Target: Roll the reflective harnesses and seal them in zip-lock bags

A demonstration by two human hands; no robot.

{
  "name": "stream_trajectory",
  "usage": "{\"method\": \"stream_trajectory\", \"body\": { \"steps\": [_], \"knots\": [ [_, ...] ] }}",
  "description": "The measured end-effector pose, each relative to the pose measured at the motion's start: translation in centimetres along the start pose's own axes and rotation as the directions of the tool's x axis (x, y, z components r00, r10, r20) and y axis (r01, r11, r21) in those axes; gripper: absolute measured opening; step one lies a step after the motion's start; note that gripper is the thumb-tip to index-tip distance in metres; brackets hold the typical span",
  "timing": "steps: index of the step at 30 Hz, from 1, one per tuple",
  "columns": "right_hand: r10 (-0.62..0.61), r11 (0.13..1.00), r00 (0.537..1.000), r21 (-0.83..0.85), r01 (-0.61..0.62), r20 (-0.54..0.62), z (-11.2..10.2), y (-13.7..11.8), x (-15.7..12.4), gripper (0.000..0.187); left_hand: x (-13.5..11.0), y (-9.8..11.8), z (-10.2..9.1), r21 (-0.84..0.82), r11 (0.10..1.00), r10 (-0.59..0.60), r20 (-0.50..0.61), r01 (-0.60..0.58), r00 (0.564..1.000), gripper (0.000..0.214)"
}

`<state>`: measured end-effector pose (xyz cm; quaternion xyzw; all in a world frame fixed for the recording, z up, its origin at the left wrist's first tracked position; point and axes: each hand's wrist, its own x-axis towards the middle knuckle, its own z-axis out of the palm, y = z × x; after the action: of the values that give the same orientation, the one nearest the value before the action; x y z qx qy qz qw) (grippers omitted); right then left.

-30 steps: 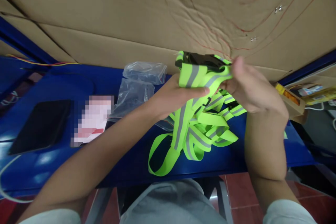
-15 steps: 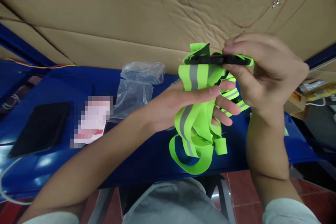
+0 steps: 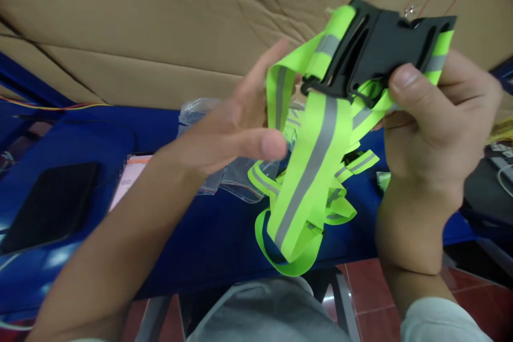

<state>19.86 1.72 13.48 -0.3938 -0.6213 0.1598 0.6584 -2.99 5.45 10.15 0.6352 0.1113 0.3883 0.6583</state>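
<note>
My right hand (image 3: 436, 123) is closed on a black plastic buckle (image 3: 380, 45) threaded onto neon-green reflective straps (image 3: 312, 171), held up in front of a cardboard sheet. The straps, each with a grey stripe down the middle, hang from the buckle in loops down to the blue table (image 3: 192, 230). My left hand (image 3: 236, 123) is open with fingers stretched out, just left of the hanging straps; one strap loop passes close behind its fingertips. Whether it touches the strap I cannot tell.
Clear plastic bags (image 3: 236, 171) lie on the table behind my left hand. A black phone-like slab (image 3: 48, 203) and a white paper (image 3: 128, 184) lie at the left. A large cardboard sheet (image 3: 140, 26) stands behind the table. Cables and dark gear sit at the far right (image 3: 497, 171).
My right hand has raised the buckle higher and turned its flat face toward me. My left hand let go of the straps and opened. The straps lifted partly off the table.
</note>
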Motion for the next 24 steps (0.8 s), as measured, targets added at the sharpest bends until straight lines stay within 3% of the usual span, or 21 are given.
{"method": "stream_trajectory", "body": {
  "steps": [2,4,6,8,12,15,17,20,22,24],
  "knots": [
    [0.008,1.000,0.999,0.025,-0.010,0.052,0.8,-0.5,-0.5,0.008,0.1,0.3,1.1,-0.029,0.997,0.071,-0.139,-0.076,0.988,0.089],
    [-0.009,0.998,0.995,0.069,0.002,0.100,1.3,-0.6,-0.7,0.011,0.3,-0.1,1.9,-0.013,0.996,0.083,-0.233,-0.089,0.969,0.060],
    [-0.023,0.997,0.995,0.071,0.016,0.100,1.4,-0.5,-0.7,0.014,0.5,-1.0,2.2,0.001,1.000,0.030,-0.233,-0.031,0.972,0.033],
    [-0.025,0.999,0.997,0.043,0.021,0.075,1.4,-0.3,-0.9,0.015,0.6,-1.7,2.2,-0.011,1.000,-0.027,-0.200,0.025,0.979,0.022],
    [-0.072,0.991,0.995,-0.105,0.079,0.069,1.7,-0.6,-1.6,0.014,0.5,-3.1,2.8,-0.142,0.986,-0.107,-0.180,0.082,0.978,0.028],
    [-0.186,0.931,0.980,-0.307,0.198,0.070,1.7,-0.7,-2.1,0.011,0.3,-4.1,3.7,-0.333,0.921,-0.237,-0.067,0.203,0.969,0.043],
    [-0.291,0.858,0.946,-0.397,0.325,0.144,1.2,-0.4,-2.0,0.020,0.0,-4.3,3.9,-0.411,0.874,-0.265,0.039,0.257,0.963,0.042],
    [-0.458,0.738,0.826,-0.377,0.559,0.329,0.1,0.5,-1.3,0.035,-0.2,-3.4,3.5,-0.463,0.840,-0.244,0.139,0.281,0.960,0.034],
    [-0.472,0.706,0.772,-0.342,0.620,0.425,-0.6,1.1,-0.8,0.044,-0.1,-2.2,3.1,-0.460,0.840,-0.272,0.104,0.289,0.957,0.040],
    [-0.409,0.738,0.744,-0.287,0.610,0.529,-1.0,1.4,-0.2,0.046,0.0,-1.2,2.7,-0.412,0.865,-0.324,-0.021,0.287,0.946,0.047]
  ]
}}
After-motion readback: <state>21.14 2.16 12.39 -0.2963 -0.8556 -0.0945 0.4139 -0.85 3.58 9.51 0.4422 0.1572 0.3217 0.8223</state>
